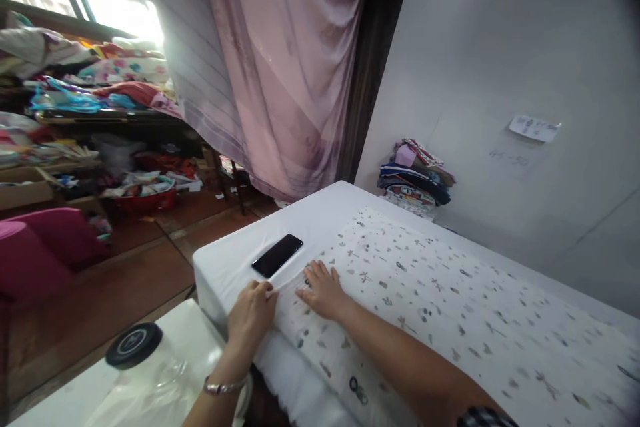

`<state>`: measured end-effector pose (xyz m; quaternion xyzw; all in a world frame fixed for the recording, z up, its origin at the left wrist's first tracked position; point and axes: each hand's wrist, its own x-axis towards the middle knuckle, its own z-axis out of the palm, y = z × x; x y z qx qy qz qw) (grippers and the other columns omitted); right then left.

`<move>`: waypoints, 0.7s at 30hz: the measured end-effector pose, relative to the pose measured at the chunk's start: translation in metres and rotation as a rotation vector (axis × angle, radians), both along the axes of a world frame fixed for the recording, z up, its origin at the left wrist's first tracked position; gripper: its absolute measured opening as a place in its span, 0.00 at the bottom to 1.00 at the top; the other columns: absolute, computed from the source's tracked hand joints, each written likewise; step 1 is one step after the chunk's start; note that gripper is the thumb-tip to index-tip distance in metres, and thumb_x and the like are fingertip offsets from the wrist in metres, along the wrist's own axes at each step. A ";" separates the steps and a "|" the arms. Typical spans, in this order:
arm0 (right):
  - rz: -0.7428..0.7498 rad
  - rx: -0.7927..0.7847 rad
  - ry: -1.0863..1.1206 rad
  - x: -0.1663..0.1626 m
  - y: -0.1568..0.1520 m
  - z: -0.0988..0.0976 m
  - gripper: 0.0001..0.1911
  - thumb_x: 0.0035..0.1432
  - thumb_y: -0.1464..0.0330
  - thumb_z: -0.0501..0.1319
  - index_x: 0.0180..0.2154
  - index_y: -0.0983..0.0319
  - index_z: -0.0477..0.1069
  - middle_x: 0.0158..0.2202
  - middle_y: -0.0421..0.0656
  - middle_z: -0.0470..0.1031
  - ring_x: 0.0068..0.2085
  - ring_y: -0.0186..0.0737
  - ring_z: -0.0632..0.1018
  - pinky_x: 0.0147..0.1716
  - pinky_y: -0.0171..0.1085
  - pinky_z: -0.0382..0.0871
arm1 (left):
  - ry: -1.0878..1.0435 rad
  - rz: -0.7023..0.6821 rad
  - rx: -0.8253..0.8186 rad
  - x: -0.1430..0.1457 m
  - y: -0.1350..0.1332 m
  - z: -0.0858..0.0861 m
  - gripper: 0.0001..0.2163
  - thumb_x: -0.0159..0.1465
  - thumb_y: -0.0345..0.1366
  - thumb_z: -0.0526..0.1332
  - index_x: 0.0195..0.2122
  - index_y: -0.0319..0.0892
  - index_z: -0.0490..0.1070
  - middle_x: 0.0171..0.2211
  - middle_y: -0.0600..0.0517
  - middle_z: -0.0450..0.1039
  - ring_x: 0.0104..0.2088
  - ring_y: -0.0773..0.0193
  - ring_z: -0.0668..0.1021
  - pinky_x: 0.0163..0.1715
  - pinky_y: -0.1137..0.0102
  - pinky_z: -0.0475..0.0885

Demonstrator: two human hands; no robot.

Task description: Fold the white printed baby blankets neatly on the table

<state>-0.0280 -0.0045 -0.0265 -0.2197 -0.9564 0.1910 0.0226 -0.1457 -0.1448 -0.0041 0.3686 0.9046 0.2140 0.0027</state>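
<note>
A thin white fabric printed with small dark motifs (395, 287) is spread over the white-covered table (227, 247). At its near left corner, my left hand (250, 315) pinches the fabric's edge between thumb and fingers. My right hand (324, 290) lies flat on the print just to the right, fingers spread, palm down. Beyond my left hand rests a black smartphone (278, 255), apart from both hands. Along the near side, the fabric hangs over the table's edge in front of me.
Folded clothes (415, 177) are stacked by the wall behind the table. A pink curtain (290, 60) hangs at the back. On the left, a white surface carries a black round lid (133, 345) and a clear plastic bag (150, 390). Cloth piles (120, 73) fill shelves farther left.
</note>
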 end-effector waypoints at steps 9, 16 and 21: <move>0.118 0.126 0.137 0.006 -0.013 0.003 0.29 0.60 0.57 0.51 0.60 0.61 0.55 0.62 0.51 0.58 0.60 0.54 0.59 0.58 0.56 0.44 | -0.061 -0.522 0.181 0.037 0.107 0.039 0.09 0.62 0.38 0.55 0.38 0.42 0.72 0.41 0.49 0.73 0.41 0.61 0.74 0.44 0.68 0.67; -0.036 -0.138 0.219 0.054 0.070 0.037 0.13 0.59 0.65 0.52 0.34 0.57 0.76 0.37 0.39 0.78 0.40 0.40 0.76 0.43 0.36 0.66 | -0.056 -0.532 0.190 0.024 0.127 -0.014 0.12 0.63 0.36 0.53 0.44 0.40 0.71 0.47 0.45 0.72 0.50 0.57 0.71 0.51 0.62 0.62; -0.528 -0.111 0.206 0.060 0.201 0.059 0.11 0.58 0.69 0.54 0.36 0.60 0.75 0.37 0.42 0.78 0.41 0.41 0.76 0.40 0.36 0.68 | 0.067 -0.563 0.216 0.026 0.120 -0.037 0.12 0.62 0.35 0.54 0.46 0.42 0.71 0.53 0.47 0.68 0.56 0.54 0.64 0.55 0.56 0.57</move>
